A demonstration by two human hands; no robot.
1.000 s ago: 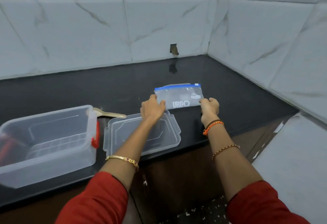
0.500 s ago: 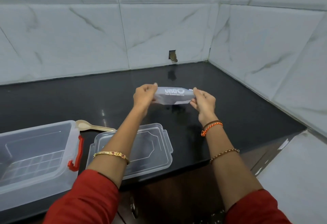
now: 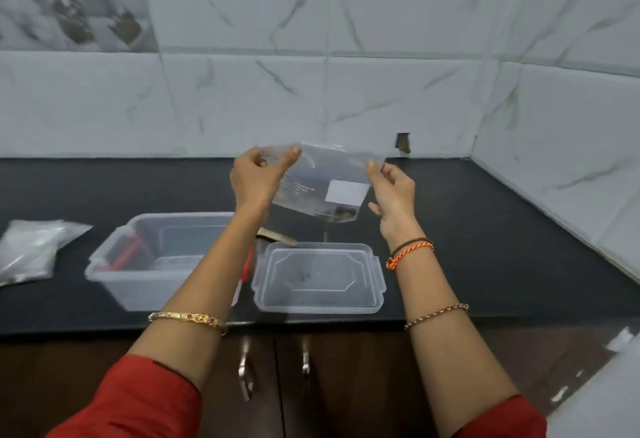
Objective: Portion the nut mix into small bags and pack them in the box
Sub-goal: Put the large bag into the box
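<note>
Both hands are up over the black worktop (image 3: 485,230), holding a small clear bag (image 3: 322,183) in the air: the left hand (image 3: 256,181) pinches its upper left corner, the right hand (image 3: 393,192) pinches the upper right edge. The bag hangs tilted, a white label patch on its face. Below on the worktop sit an open clear box (image 3: 138,264) with red latches and, just beside it to the right, its lid (image 3: 318,278). More clear bags (image 3: 31,250) lie far left.
</note>
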